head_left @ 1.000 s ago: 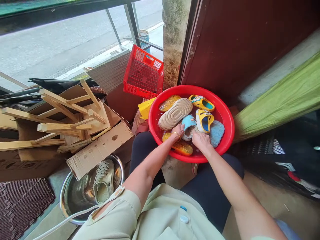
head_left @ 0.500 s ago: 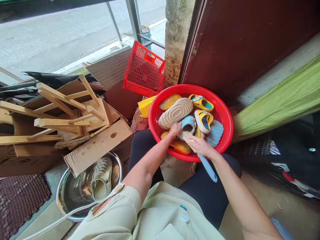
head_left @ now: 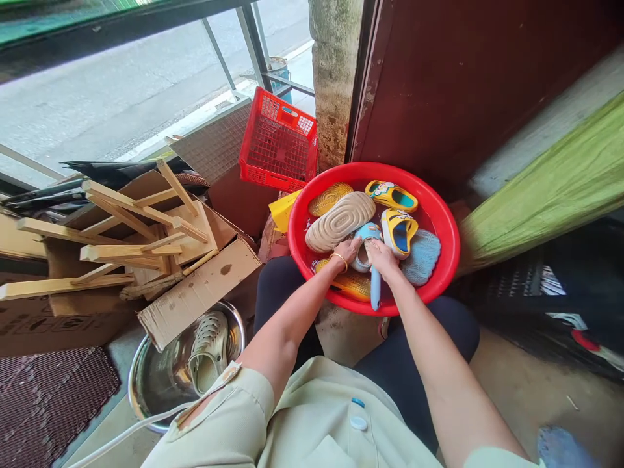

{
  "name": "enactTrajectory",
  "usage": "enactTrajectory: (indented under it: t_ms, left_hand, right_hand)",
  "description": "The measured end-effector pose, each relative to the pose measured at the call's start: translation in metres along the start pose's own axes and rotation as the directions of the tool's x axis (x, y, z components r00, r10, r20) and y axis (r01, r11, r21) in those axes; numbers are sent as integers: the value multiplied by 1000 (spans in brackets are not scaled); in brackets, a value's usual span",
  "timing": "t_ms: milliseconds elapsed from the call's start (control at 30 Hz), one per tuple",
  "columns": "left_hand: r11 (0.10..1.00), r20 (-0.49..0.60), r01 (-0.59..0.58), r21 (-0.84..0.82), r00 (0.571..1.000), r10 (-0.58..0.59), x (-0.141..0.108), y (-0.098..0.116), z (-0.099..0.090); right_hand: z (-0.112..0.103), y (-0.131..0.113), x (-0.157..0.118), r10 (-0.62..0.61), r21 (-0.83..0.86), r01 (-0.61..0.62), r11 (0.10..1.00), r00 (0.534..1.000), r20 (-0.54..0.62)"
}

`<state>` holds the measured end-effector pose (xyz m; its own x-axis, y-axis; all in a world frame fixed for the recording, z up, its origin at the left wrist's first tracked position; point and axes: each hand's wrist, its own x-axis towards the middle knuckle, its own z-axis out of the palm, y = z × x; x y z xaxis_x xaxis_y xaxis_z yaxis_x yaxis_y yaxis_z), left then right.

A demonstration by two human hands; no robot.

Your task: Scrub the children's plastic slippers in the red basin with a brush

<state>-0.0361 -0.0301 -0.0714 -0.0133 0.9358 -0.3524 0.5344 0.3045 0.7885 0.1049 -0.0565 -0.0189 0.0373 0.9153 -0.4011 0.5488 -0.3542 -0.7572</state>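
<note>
Far left, loose wooden slats [head_left: 141, 221] lie across an open cardboard box [head_left: 199, 292], and below the box a beige perforated clog [head_left: 208, 351] sits in a stainless steel basin [head_left: 160, 396]. Beyond them stands a red plastic crate [head_left: 277, 140], tilted against the wall behind the red plastic tub [head_left: 375, 172], which rests over the person's knees. In the tub, a beige ridged slipper [head_left: 340, 221] lies beside the left hand [head_left: 347, 252], whose fingers are clamped over the toe of a small light blue slipper [head_left: 363, 239]. The right hand [head_left: 383, 259] is closed around a light blue scrubbing brush [head_left: 375, 289], right up against the left hand. The brush has swung since the earlier frame: its handle sloped down and to the right with the bristles showing, but now its long axis stands almost straight along the view, the handle end pointing toward the person's body. The bristles are hidden under the right hand, at the blue slipper. To the right lie a yellow and blue slipper [head_left: 398, 233] and a blue ridged sole [head_left: 422, 257], with a green cloth [head_left: 550, 175] farther right.
</note>
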Motion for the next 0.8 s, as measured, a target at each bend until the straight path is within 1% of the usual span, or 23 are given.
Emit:
enactTrajectory:
  t_ms: [67,133,200,267,300,367,400,467,500,567,633,700,733,800]
  left_hand:
    - [999,-21,-28,28,999,28,0,-2,2]
    - [999,-33,-28,46,999,30,1,-4,3]
    - [999,-53,-2,49,999,5,3,-4,2]
    - [998,-70,24,54,997,-20,4,-4,2]
    - [998,-78,32,54,997,-28,5,-4,2]
    - [998,-89,38,44,995,-34,6,-3,2]
    - [999,-94,39,38,995,-35,6,-3,2]
    - [999,-105,41,27,994,-38,5,-4,2]
    - [999,-108,40,22,993,-37,5,-4,2]
    - [999,-110,32,14,993,-31,5,-4,2]
    - [1000,-108,24,3,994,-23,5,-4,1]
    - [1000,-101,21,-9,995,-22,6,-4,0]
    - [1000,-97,22,-13,995,-23,6,-5,0]
    - [1000,-90,27,-15,996,-28,7,-7,0]
  right_hand:
    - [0,-3,5,10,18,-10,1000,1000,6]
    - [-6,-4,2,16,31,-17,999,999,32]
    - [-14,-3,-9,18,38,-21,999,997,77]
    - [-23,1,-26,7,5,-8,1000,988,152]
    - [-26,4,-35,-15,-34,22,999,981,194]
    - [-33,11,-54,-93,-159,140,977,959,268]
    - [-36,14,-63,-138,-242,213,947,946,292]
    - [-44,20,-79,-194,-430,318,845,931,308]
    - [-49,21,-86,-198,-526,337,781,932,303]
    - [-62,19,-95,-188,-683,329,652,943,274]
    - [-71,12,-101,-197,-767,297,569,955,224]
    - [-73,2,-104,-226,-790,276,547,958,178]
    - [-69,-2,-105,-240,-788,279,549,955,171]
    - [-55,-8,-107,-256,-776,310,549,946,197]
